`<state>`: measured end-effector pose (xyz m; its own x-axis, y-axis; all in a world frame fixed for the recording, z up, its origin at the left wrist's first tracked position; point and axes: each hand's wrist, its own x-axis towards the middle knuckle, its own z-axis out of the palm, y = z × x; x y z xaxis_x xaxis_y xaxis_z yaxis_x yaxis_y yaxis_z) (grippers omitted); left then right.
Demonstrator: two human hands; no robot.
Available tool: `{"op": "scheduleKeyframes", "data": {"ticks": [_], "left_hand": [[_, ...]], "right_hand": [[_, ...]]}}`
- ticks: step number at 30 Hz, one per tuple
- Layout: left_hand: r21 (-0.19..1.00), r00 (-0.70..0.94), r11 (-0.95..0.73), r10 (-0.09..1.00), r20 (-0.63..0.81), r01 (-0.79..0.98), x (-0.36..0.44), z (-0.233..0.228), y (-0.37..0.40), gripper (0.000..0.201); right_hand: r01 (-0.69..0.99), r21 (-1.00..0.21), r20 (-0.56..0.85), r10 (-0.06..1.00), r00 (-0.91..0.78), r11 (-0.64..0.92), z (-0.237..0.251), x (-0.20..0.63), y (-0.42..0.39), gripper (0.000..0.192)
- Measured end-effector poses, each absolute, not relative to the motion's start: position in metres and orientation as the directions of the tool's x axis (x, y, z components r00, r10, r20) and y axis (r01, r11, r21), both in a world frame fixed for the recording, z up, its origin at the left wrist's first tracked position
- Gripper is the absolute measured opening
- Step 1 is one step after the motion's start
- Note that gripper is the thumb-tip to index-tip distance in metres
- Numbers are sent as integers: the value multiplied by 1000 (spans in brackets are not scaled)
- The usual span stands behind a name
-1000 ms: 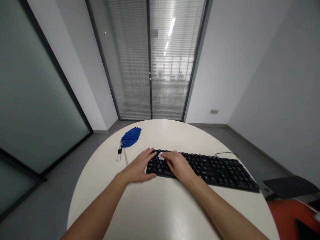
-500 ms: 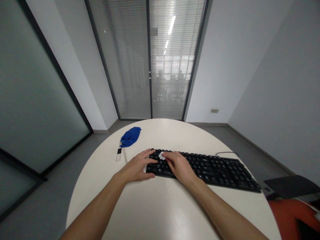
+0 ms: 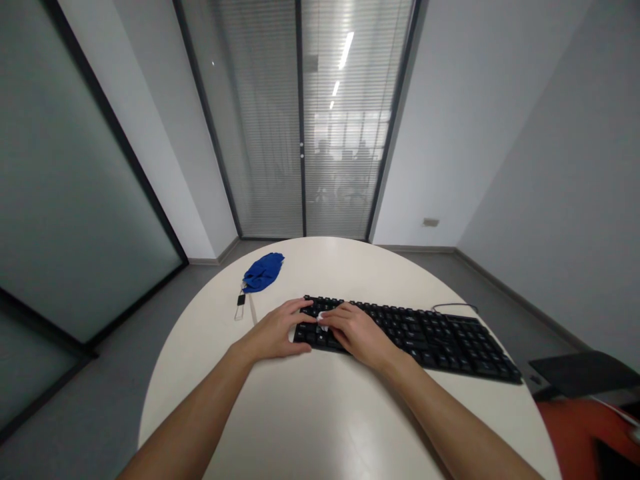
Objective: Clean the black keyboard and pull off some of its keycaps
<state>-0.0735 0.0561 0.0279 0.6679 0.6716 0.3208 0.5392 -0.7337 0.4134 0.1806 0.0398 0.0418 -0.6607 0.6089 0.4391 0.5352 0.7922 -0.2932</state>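
A black keyboard (image 3: 440,340) lies across the white round table. My left hand (image 3: 280,330) rests at its left end, fingers spread over the keys and the thumb by the front edge. Close beside it, my right hand (image 3: 357,333) is closed in a pinch on a small white wad of crumpled tissue (image 3: 321,320), pressed to the left-side keys. The fingers cover much of the wad. The left fingertips nearly meet the right ones.
A blue cloth bundle (image 3: 263,272) and a black binder clip (image 3: 241,301) lie at the table's far left. The keyboard's cable (image 3: 455,305) loops behind it. A red-orange seat (image 3: 575,433) stands beyond the table's right edge.
My right hand has shifted slightly toward me with the tissue, which is now more covered by the fingers. The left hand stays in place on the keyboard.
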Motion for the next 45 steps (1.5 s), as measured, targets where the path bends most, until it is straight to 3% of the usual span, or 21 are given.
{"op": "scheduleKeyframes", "data": {"ticks": [8,30,34,41,45], "left_hand": [[427,664,-734,670,331,528,-74,26,57,56],[434,658,-751,653,375,498,-74,21,58,59],[459,650,-737,666,366,497,-74,24,56,64],[502,618,-696,706,347,514,-75,21,57,78],[510,621,-698,702,348,503,-74,20,57,77]], "right_hand": [[488,-283,408,565,-718,825,46,183,35,34],[385,-306,489,491,-721,870,41,172,30,27],[424,-336,495,541,-680,841,41,170,28,24],[533,-432,594,674,-439,728,34,168,39,29],[575,-446,552,716,-427,686,28,159,50,31]]}}
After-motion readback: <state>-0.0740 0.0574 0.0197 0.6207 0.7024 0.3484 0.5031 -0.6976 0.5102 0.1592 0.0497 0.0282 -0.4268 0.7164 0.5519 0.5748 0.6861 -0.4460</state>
